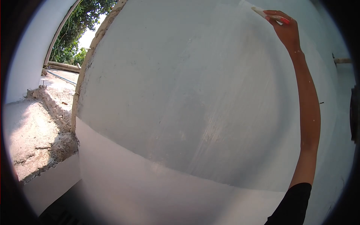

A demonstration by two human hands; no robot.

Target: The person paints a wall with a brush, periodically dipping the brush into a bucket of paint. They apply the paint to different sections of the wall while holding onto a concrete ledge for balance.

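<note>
High at the upper right, my right hand (282,21) is closed around a paintbrush (258,12) with pale bristles and a red-ended handle. The bristles point up and left, right at the surface of a grey-painted wall (180,86). Pale streaks run slantwise down this wall, and a whitish patch shows near the brush tip. My right arm reaches up along the right side, with small pale specks on it and a black sleeve at the bottom. My left hand is out of view.
Below the grey part runs a white lower band (157,187) of wall. At the left, a rough-edged opening with a broken masonry sill (37,138) looks out on trees (80,30). A short rod (342,60) sticks out at the far right.
</note>
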